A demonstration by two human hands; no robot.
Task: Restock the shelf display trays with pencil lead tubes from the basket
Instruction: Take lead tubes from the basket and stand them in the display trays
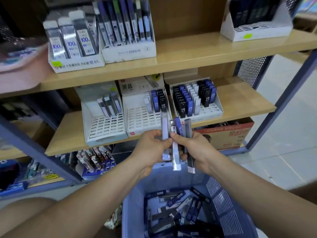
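My right hand grips a bunch of several pencil lead tubes, clear, grey and blue, held upright above the basket. My left hand pinches one pale tube at the left of the bunch. Below them the blue plastic basket holds many loose tubes. On the middle shelf stand three white display trays: the left tray with a few grey tubes, the middle tray with some tubes at its back right, and the right tray mostly full.
The upper shelf carries more white boxes of lead packs and a box at the right. A red carton sits under the middle shelf. Blue metal shelf posts frame the unit. Tiled floor lies to the right.
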